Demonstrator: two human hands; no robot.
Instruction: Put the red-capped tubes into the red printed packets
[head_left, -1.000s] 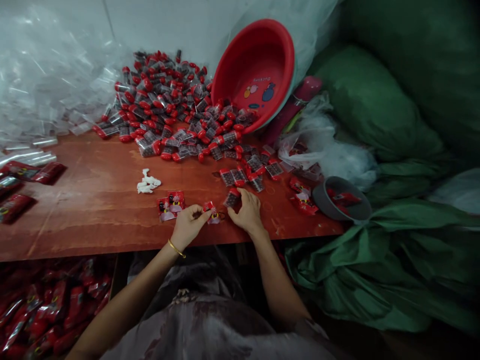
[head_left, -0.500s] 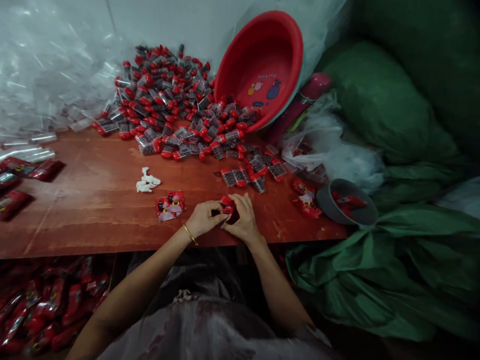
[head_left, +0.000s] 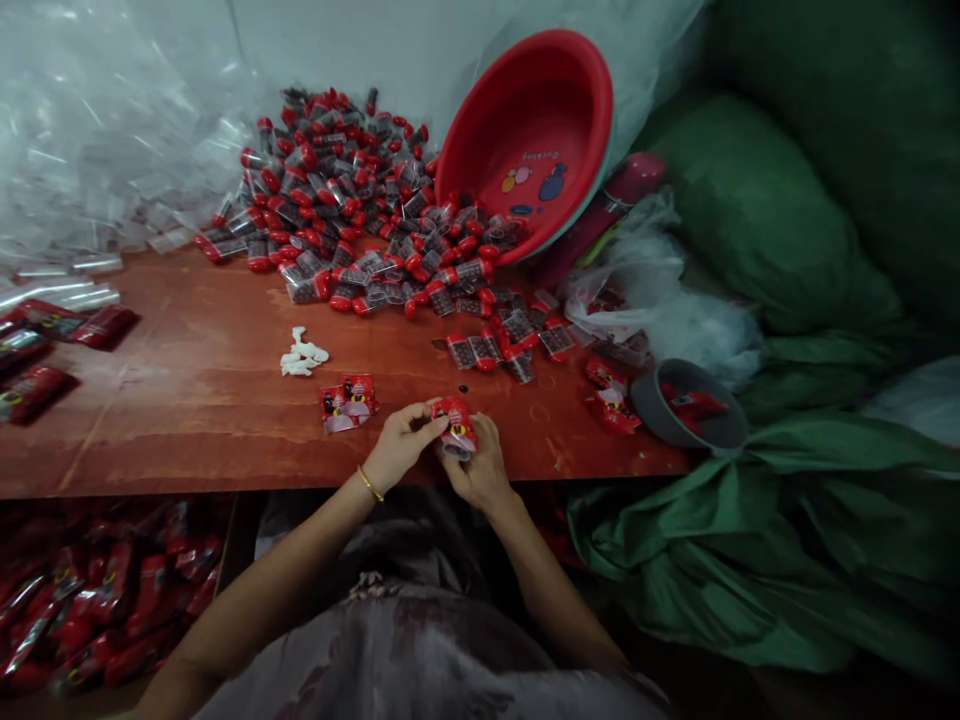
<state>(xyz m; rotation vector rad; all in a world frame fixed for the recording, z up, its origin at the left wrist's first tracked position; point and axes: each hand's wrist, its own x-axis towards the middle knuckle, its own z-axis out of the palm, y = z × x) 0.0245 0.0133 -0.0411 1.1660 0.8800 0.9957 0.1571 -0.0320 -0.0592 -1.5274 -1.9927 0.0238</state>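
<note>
Just below the middle of the frame, at the near edge of the wooden table [head_left: 187, 400], both hands meet over one small red sachet [head_left: 455, 418]. The left hand [head_left: 401, 445], with a thin gold bangle [head_left: 367, 483] at the wrist, pinches the packet's left edge between thumb and fingertips. The right hand [head_left: 480, 465] is curled closed around its lower right side, where something pale and clear, perhaps a small vial, shows at the packet's mouth; I cannot make it out for certain.

The sachet looks like thin printed film: very light, limp, a bit slick, likely to crumple or slide if squeezed in the middle. My judgement is that it wants holding by the edges or sealed margins, much as the fingers have it now, with only light pressure.

Just left of the hands two more printed sachets [head_left: 348, 402] lie flat on the wood, and farther up left sits a little clump of white bits [head_left: 302, 354]. Across the upper centre sprawls a heap of red-capped clear vials [head_left: 352, 215], spilling from a tipped red basin [head_left: 536, 140]. A grey cup [head_left: 686, 405] with red packets in it rests at the right edge, against green sacking [head_left: 750, 560]. Filled red bags [head_left: 90, 610] crowd the lower left, under the table.
</note>
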